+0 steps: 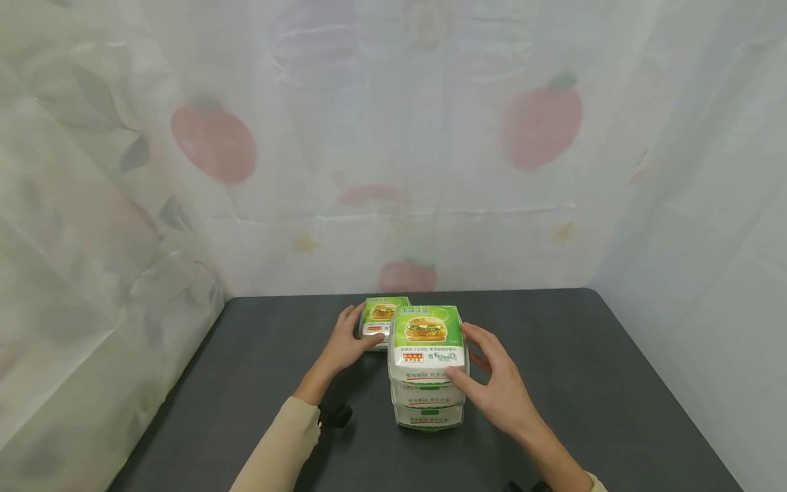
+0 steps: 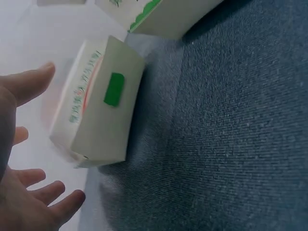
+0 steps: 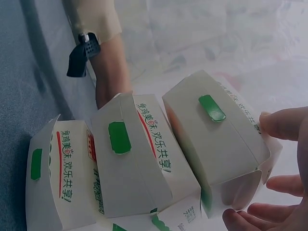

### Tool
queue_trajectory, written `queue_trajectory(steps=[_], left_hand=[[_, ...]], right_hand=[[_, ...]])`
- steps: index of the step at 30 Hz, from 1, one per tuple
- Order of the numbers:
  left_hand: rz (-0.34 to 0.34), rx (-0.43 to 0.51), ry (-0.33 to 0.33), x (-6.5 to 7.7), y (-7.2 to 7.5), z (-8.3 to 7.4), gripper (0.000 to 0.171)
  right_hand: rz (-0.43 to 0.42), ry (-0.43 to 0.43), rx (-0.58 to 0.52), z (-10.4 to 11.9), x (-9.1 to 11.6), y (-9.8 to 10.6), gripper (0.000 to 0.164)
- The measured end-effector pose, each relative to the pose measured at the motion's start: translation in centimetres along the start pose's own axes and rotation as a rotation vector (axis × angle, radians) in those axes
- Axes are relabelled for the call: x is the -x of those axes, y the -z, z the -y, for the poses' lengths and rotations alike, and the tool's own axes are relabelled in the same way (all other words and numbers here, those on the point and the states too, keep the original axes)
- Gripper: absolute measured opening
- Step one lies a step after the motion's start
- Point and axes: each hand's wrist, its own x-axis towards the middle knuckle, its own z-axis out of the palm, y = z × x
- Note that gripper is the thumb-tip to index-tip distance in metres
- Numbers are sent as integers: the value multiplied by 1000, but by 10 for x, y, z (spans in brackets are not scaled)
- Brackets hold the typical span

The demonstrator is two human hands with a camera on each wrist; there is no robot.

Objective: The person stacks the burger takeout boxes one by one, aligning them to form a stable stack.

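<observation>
Three burger boxes stand in a stack, with a green burger picture on the top burger box [image 1: 425,342]. My right hand [image 1: 501,389] is at the stack's right side, its thumb at the top box's front edge and its fingers along the right side. Behind and left of the stack, another burger box [image 1: 375,321] sits on the table, partly hidden. Around that box's left side reaches my left hand [image 1: 344,345], thumb toward its front. The left wrist view shows the left fingers spread, with a gap to the box [image 2: 108,101].
The dark table [image 1: 602,403] ends at a pale curtain [image 1: 424,239] with strawberry prints. More hanging fabric [image 1: 74,225] borders the left side, and a plain white sheet [image 1: 707,273] borders the right. A small black device [image 1: 336,415] is at the left wrist.
</observation>
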Motion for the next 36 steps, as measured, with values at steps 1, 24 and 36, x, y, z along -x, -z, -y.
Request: queue_trajectory(steps=[1, 24, 36], left_hand=[[14, 7, 13, -2, -1, 2, 94], [19, 67, -1, -14, -8, 13, 96], [-5, 43, -44, -9, 15, -4, 97]], right_hand=[[0, 0, 0, 0, 0, 0, 69], [4, 12, -3, 1, -1, -1, 69], [10, 12, -4, 4, -1, -3, 69]])
